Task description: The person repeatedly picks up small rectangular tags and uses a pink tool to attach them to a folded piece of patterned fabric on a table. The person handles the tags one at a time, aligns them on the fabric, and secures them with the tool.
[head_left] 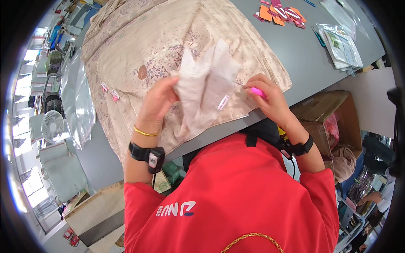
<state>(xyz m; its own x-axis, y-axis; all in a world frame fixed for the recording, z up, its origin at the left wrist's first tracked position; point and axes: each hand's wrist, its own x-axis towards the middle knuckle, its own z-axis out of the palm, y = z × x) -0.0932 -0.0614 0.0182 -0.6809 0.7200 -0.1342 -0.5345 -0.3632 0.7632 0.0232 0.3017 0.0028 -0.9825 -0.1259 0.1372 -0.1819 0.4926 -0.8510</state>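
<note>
A large beige cloth [126, 55] with purple floral print lies spread over the table in front of me. On its near part a pale, whitish piece of cloth [195, 90] stands in raised folds, with a small white-and-pink label [223, 102] near its lower right. My left hand [158, 100] pinches the left edge of this pale cloth. To the right of it, my right hand [270, 101] is closed around a small tool with a bright pink handle [258, 92]. Its thin tip points left toward the cloth; the tool's exact kind is unclear.
Orange and dark red tags [278, 14] lie at the back of the grey table [291, 50]. Further right are green-handled snips [318, 37] and clear-bagged packets [339, 46]. An open cardboard box [329, 114] stands beside the table's right edge. Clear plastic sheeting [78, 101] hangs at left.
</note>
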